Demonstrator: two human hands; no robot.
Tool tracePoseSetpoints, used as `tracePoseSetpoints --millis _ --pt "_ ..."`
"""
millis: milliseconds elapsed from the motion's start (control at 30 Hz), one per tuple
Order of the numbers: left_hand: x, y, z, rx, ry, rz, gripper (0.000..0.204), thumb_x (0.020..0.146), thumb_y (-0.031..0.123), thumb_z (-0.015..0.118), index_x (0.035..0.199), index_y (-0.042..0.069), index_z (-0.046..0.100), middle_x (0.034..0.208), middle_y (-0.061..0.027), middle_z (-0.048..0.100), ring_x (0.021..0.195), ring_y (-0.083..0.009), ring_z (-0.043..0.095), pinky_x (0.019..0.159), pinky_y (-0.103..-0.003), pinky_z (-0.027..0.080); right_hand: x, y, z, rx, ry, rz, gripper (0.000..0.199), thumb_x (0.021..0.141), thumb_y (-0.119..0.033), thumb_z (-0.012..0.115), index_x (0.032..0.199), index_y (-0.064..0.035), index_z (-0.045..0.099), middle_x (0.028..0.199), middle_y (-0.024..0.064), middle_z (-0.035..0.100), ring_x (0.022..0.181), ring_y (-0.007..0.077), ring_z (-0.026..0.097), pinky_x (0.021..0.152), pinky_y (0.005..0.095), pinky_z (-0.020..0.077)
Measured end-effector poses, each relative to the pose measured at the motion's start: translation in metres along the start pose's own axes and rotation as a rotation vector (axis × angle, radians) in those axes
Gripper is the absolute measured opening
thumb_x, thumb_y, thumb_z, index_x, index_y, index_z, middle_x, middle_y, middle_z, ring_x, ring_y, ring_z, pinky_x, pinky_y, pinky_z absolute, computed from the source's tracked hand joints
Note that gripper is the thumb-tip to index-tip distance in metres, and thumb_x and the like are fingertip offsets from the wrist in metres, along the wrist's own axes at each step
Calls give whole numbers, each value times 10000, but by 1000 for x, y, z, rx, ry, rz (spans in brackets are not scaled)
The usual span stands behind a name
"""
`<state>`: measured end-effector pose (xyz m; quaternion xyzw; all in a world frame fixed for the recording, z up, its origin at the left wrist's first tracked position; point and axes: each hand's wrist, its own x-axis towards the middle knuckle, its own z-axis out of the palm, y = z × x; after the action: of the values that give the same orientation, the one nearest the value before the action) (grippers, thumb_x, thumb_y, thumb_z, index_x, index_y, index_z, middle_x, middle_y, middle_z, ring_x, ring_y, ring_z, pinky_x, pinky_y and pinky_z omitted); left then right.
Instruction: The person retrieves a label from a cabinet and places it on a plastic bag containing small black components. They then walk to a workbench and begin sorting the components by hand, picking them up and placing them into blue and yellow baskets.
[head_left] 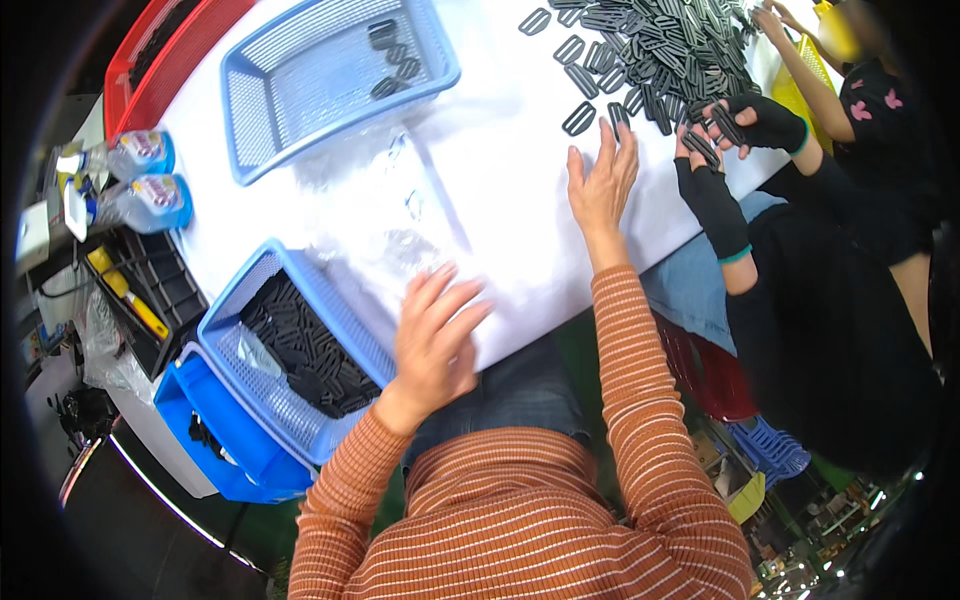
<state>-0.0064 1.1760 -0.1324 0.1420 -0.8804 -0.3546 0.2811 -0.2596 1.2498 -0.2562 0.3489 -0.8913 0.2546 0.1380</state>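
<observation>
Right hand (603, 180) is holding fingers apart, black buckles (692, 62) are lying at and beyond its fingertips, contact unclear, left hand (435, 340) is hovering half-open, plastic bag (388, 200) is lying beyond it, blue basket (338, 308) is standing to its left.

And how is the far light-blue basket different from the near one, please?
The far basket holds a few black pieces; the near basket holds a great many.
The far basket's pieces gather toward its right side; the near basket's cover much of its floor.
Both are light blue with mesh-like walls.
</observation>
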Motion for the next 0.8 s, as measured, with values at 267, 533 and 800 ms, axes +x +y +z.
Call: tracePoseSetpoints --millis 267,533,800 --pt "161 -104 176 10 44 -134 337 795 -27 520 1122 34 567 1217 -150 530 1217 -331 443 991 -395 384 -6 12 9 92 -342 -3 481 824 -226 609 1264 -70 488 1381 171 359 1305 386 302 1036 627 165" --pt "236 -157 225 297 156 -136 298 781 201 671 1041 59 640 982 -98 596 924 -285 519 825 -365 426 95 51 50 94 -24 -49 390 834 -164 583 1207 -66 530 1284 116 481 1256 346 377 1029 633 171" --pt "204 -136 209 237 20 -287 292 748 142 690 1024 59 642 957 -98 571 906 -276 521 814 -358 426 84 45 51 86 -183 -172 320 815 -154 596 1134 -123 602 1246 61 525 1234 268 424 1028 657 114"
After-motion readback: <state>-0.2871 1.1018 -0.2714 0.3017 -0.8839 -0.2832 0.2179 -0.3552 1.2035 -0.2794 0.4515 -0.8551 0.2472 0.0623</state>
